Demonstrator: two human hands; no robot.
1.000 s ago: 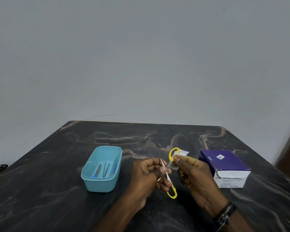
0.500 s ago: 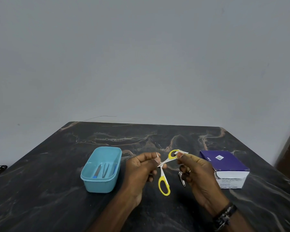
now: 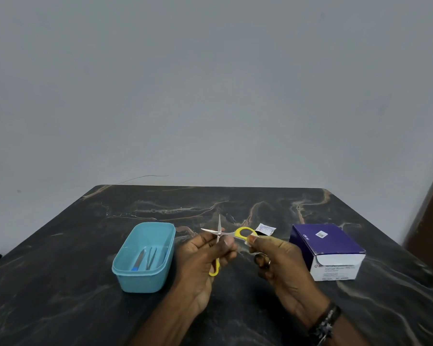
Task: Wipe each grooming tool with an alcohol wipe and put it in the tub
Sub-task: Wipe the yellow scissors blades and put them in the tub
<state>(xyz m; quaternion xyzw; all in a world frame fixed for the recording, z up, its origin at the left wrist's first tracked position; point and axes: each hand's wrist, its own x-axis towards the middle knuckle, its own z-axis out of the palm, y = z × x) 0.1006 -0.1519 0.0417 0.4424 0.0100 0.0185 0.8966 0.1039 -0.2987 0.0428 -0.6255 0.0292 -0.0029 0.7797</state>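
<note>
Small scissors with yellow handles (image 3: 241, 232) are held above the table, spread wide open, one blade pointing up and the other left. My left hand (image 3: 205, 260) grips them at the pivot, and the lower handle loop hangs behind its palm. My right hand (image 3: 278, 260) pinches the upper yellow loop, with a small white piece that looks like the wipe under its fingertips. The light blue tub (image 3: 140, 280) stands to the left of my hands, with several slim metal tools (image 3: 145, 258) lying inside.
A purple and white box of alcohol swabs (image 3: 328, 248) sits at the right, its flap open toward me. A torn white sachet (image 3: 265, 229) lies on the dark marble table (image 3: 60, 283) just behind my right hand. A grey wall stands beyond the table's far edge.
The scissors went from nearly closed to wide open, and the blades swung up and left. My left hand shifted to the pivot, while my right hand kept its pinch on the upper loop.
</note>
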